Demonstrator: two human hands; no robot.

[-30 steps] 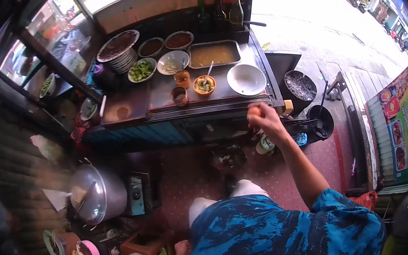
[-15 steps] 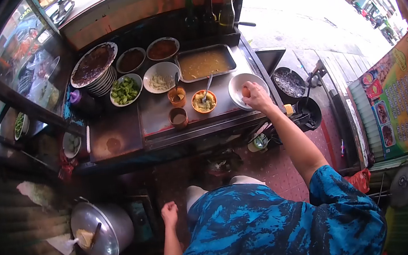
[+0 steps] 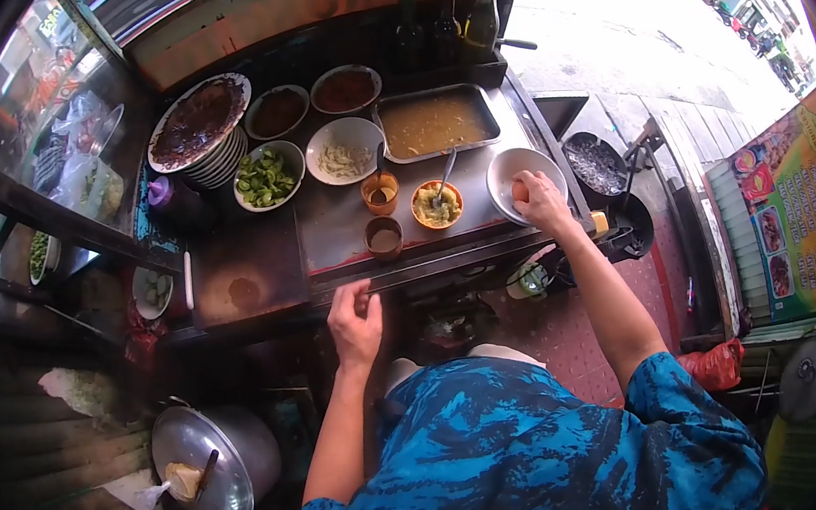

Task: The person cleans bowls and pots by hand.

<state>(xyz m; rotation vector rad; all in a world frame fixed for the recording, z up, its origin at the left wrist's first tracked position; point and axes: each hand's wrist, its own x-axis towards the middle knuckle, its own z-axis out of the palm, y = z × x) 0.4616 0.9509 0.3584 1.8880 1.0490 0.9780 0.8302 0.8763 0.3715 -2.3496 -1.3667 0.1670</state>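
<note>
Right fingers (image 3: 536,185) curled, arm (image 3: 611,292) outstretched — left fingers (image 3: 342,308) loosely bent.

Bottles (image 3: 448,29) stand behind the tray (image 3: 447,153), the counter's (image 3: 330,229) rightmost bowl (image 3: 518,159) before it.

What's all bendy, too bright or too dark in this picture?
All in the head view: the corners are black and the banner looks bent, maybe from a wide lens; the street is glaring white; under the counter it's dim; the silver pot shines.

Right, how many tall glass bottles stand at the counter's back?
3, in a row behind the metal tray: left bottle, middle bottle, right bottle. Others could be hidden.
</note>
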